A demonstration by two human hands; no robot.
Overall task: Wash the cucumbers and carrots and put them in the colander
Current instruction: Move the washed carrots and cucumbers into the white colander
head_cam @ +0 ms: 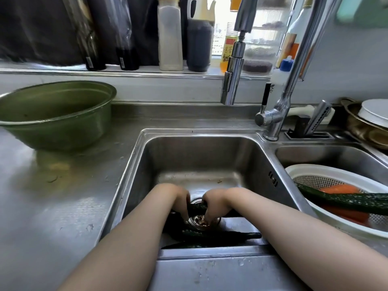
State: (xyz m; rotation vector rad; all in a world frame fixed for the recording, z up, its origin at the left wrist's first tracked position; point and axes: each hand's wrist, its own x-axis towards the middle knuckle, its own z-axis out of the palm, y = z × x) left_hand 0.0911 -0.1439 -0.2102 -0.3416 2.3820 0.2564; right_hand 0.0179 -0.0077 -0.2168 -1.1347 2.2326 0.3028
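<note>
Head view, hands: the left hand (181, 199) and right hand (212, 200) are both low in the steel sink basin (199, 156), knuckles up and close together above the round metal drain strainer (202, 222).
Head view, grip: the fingers (184, 215) of both hands curl down round one dark green bumpy cucumber (196, 207), gripping it from above. Only a short stretch shows between the two hands.
Head view, axis: this cucumber lies across the basin, left to right. Its ends are hidden under the hands and wrists.
Head view, waiting piece: a second dark cucumber (222, 236) lies on the basin floor nearer the person, below both wrists, also running left to right, with no hand on it.
Head view, water: no stream shows under the chrome pull-down faucet head (232, 80).
Head view, destination: the white plastic colander (310, 168) sits in the smaller basin to the right. It already holds a long green cucumber (346, 201) lying across orange carrots (339, 189).
Head view, deciding relation: the colander is to the right of the hands and beyond the divider, so the right hand is the nearer one. In my judgement that hand would carry the washed piece over, right end leading and lifted clear of the divider.
Head view, progress: probably well along, with two cucumbers left in the wash basin.
Head view, elsewhere: a wide olive-green basin (58, 122) stands on the steel counter to the left.
</note>
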